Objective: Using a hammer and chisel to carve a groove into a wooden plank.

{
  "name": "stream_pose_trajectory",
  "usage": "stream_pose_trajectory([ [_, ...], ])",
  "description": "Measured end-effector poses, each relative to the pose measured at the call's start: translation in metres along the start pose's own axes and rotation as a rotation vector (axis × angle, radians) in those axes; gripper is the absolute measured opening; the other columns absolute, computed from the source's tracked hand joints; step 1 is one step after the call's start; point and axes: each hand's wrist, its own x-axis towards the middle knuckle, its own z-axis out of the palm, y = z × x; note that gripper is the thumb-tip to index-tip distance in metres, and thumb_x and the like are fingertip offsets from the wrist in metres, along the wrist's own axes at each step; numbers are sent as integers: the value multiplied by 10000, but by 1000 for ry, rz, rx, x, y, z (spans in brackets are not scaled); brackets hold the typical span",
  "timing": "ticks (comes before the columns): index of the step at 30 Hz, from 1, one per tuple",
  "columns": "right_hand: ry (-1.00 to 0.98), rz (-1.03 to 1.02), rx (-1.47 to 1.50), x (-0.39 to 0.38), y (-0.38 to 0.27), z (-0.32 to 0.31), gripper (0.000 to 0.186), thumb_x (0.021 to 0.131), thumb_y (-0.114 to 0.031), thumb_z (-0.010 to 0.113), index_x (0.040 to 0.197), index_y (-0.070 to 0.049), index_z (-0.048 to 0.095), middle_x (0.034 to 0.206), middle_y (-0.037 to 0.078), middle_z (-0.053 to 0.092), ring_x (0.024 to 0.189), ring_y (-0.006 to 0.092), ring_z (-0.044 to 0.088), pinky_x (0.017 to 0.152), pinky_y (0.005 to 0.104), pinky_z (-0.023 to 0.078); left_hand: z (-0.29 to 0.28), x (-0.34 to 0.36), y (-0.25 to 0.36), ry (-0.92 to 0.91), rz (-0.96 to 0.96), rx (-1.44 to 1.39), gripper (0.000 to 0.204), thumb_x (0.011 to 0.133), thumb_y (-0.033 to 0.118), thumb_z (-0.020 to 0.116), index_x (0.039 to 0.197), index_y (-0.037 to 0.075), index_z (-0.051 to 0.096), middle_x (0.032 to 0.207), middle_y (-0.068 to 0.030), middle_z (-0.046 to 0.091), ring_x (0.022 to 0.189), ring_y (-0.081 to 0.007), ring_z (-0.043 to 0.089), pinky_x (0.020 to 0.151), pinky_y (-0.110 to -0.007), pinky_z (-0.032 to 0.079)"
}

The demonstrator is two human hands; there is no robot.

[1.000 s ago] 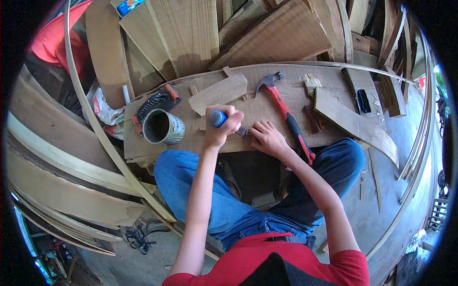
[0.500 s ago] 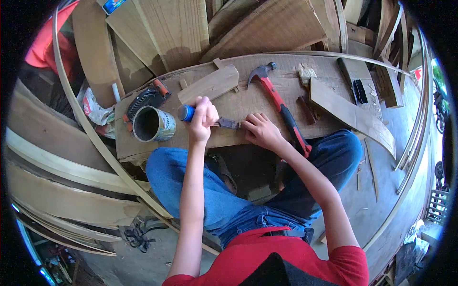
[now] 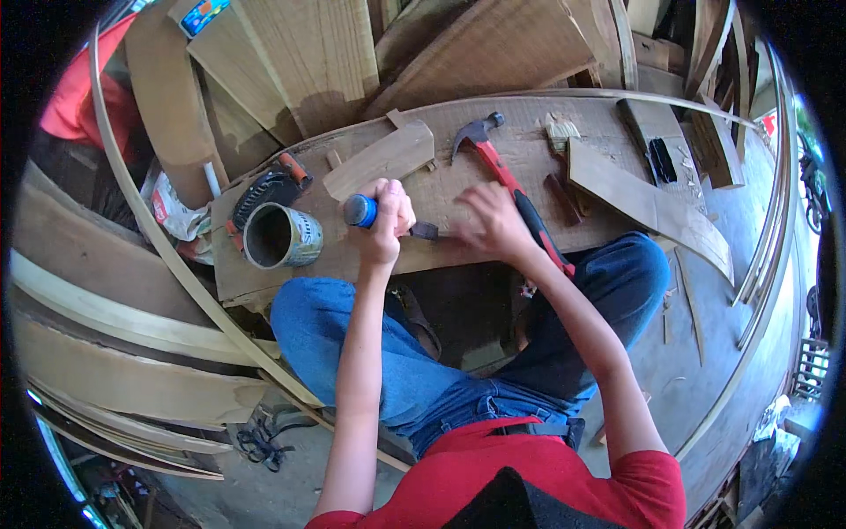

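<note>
My left hand point(image 3: 385, 220) is wrapped round the blue handle of a chisel point(image 3: 424, 231), whose short dark blade points right over the front part of a wooden bench board point(image 3: 344, 257). My right hand point(image 3: 495, 220), smeared by motion, is raised to the right of the blade tip, fingers stretched out and apart, holding nothing. Close beyond it lies a claw hammer point(image 3: 500, 166) with a red and black handle, partly behind my right hand. A cut wooden block point(image 3: 384, 160) rests on thin sticks behind my left hand. Left of that hand stands an open tin can point(image 3: 304, 237).
A curved flat wooden piece point(image 3: 648, 203) reaches past the bench's right end. A brush point(image 3: 561, 134), a brown wooden stick point(image 3: 562, 199) and an open black case point(image 3: 661, 160) lie on the right. Behind the can is a black and orange tool point(image 3: 264, 188). Boards point(image 3: 291, 66) lean at the back.
My right hand has drawn back from the chisel's blade tip and lifted, its fingers opening out. The chisel in my left hand has shifted slightly, its handle end now a little further right.
</note>
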Motion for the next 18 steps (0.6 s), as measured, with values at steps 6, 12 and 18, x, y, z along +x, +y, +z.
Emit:
stream_pose_trajectory([
  [6, -46, 474, -388, 7, 41, -3, 384, 792, -270, 589, 1062, -38, 447, 983, 156, 494, 912, 331, 513, 738, 440, 427, 10, -1, 3, -36, -3, 121, 378, 872, 84, 499, 523, 81, 355, 446, 34, 380, 373, -37, 345, 355, -218, 249],
  [12, -48, 420, -333, 7, 74, 10, 249, 848, -213, 517, 968, -10, 441, 855, 232, 536, 778, 413, 546, 685, 477, 441, 22, 1, -2, -111, 113, 339, 391, 835, 87, 538, 495, 70, 346, 430, 34, 382, 380, -37, 372, 362, -231, 276],
  [18, 15, 737, 635, 33, 4, -49, 247, 912, -253, 478, 887, -9, 503, 596, 27, 471, 476, 105, 434, 434, 255, 368, 3, -8, 4, -99, 192, 461, 272, 766, 47, 576, 550, 30, 412, 477, -23, 378, 458, -72, 396, 432, -267, 315],
])
